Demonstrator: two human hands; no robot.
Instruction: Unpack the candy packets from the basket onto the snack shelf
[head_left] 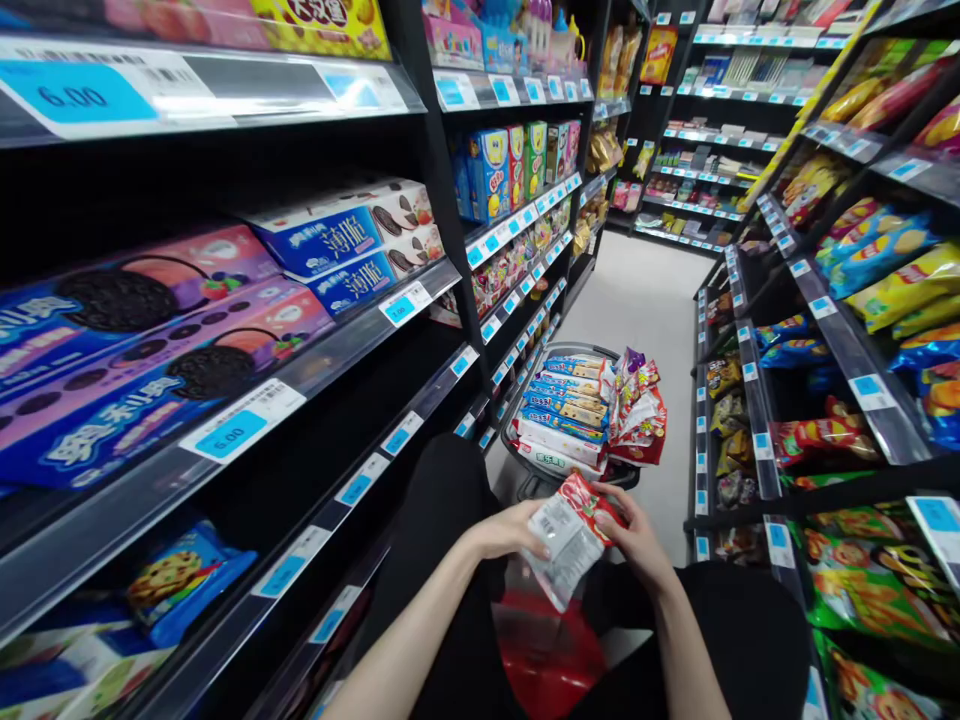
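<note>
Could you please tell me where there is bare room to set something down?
Bare floor lies beyond the basket, between the left shelves and right shelves. The basket is crowded with snack packs, the right shelves with bags.

A small red-and-white packet point(568, 535), a barcode on its pale panel, was held aslant between the left hand point(514, 532) and right hand point(631, 535), red end uppermost, near the basket's point(585, 348) closest edge.
</note>
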